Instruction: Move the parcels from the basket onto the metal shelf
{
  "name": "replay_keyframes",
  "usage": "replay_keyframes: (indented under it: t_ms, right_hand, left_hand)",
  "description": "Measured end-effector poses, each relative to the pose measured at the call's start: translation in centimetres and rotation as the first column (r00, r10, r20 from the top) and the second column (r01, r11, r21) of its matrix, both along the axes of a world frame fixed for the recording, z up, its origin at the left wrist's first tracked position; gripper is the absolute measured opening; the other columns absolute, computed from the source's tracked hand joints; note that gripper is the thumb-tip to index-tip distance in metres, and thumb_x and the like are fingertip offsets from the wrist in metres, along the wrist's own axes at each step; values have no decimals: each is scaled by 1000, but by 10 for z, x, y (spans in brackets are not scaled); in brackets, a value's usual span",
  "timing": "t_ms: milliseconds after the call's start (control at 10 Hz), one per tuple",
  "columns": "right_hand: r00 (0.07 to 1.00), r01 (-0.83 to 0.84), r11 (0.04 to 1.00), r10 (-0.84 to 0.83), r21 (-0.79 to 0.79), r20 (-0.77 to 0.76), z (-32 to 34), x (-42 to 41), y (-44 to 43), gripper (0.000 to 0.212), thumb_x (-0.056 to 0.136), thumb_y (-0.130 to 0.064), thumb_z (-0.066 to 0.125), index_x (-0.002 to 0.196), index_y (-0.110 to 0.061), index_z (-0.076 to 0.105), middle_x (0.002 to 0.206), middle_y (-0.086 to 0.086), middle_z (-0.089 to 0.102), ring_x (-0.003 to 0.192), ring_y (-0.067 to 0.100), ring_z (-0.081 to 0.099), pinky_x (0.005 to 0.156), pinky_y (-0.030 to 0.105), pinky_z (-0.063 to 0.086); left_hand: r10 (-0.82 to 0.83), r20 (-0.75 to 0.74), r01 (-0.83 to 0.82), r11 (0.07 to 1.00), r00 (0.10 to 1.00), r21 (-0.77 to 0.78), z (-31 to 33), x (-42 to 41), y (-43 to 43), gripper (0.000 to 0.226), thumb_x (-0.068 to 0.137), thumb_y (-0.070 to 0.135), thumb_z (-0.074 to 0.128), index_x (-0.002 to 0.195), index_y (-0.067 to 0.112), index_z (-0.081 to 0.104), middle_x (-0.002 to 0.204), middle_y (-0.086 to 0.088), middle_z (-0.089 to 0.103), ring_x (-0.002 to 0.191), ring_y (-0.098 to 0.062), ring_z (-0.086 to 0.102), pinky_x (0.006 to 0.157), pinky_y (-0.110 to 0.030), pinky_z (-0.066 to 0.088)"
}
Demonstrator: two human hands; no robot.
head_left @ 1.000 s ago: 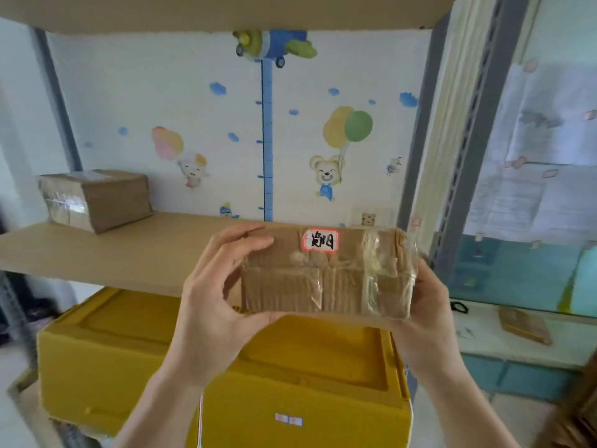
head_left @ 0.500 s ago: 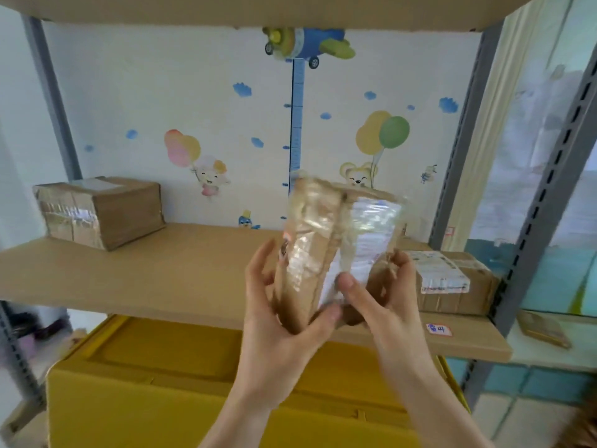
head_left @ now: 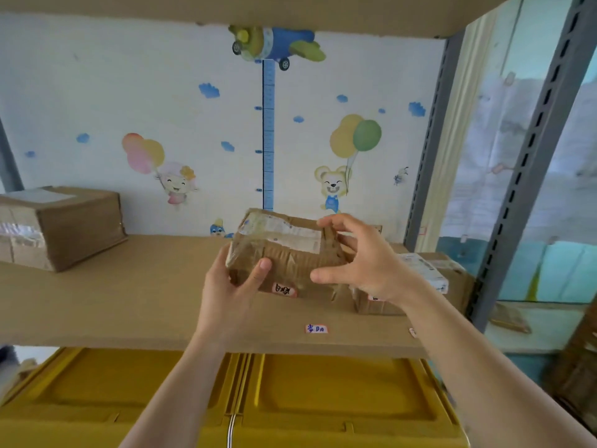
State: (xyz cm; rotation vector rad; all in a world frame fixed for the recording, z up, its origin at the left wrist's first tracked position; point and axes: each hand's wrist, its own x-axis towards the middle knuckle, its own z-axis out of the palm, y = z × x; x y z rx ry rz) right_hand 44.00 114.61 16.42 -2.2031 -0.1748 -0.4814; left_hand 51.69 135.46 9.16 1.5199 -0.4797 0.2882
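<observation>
A taped brown parcel is held on the shelf board, near its middle. Its left end is clasped by the left hand, thumb on the front face. The right hand is spread loose at the right end, fingers just over the top edge, not closed.

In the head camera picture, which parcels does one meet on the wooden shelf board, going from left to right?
Left cardboard box → taped parcel, held by the left hand, right hand open beside it → labelled box at the right end.
</observation>
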Motion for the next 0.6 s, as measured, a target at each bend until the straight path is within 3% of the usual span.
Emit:
replay_keyframes:
  t_ms: [100,200,300,400,500,600]
  right_hand:
    - [996,40,930,-67,-365,-62,-10,11,-7,57,75,-28,87,126,-30,62,114,-8,67,100,12,64,87,28,54]
    - [991,19,811,-91,-584,-93,-10,12,-8,47,85,-34,78,129,-31,62,109,-13,63,85,-5,54,70,15,38]
    - [991,4,791,-85,-612,-104,-6,11,-12,48,86,-35,75,132,-31,61,116,-10,68,95,7,61,83,26,48]
    - [988,-14,806,-78,-591,-131,-7,8,-15,51,86,-40,74,135,-35,58,122,-13,65,109,13,61,98,38,51]
    - [993,76,809,-113,-582,-27,-12,-5,-20,61,89,-47,69,145,-36,48,151,-11,52,139,13,46,118,44,35]
    - [964,232,908,-167,-349,206,-17,-32,-30,52,92,-46,65,141,-35,50,144,-18,55,133,1,49,113,33,40]
  left_hand:
    - [108,15,-106,924,994,369,-10,7,-2,43,88,44,72,124,20,64,96,18,69,87,5,64,75,-17,55]
    - [131,68,-147,820,989,553,-6,10,-5,39,90,47,70,116,18,65,82,21,60,71,13,51,55,-5,38]
    - [152,84,-172,807,985,565,-4,13,-4,47,87,51,71,119,18,63,87,17,61,72,6,55,57,-6,37]
    - [163,77,-179,819,984,546,-11,12,-2,66,82,57,72,131,14,61,100,7,68,85,-11,62,62,-9,42]
    - [133,86,-159,824,987,544,-15,9,3,87,82,60,68,151,13,43,130,-4,69,101,-15,65,77,-19,52]
    - [146,145,-201,829,979,522,-22,7,12,96,81,69,53,156,11,35,139,-6,66,113,-21,70,88,-37,60]
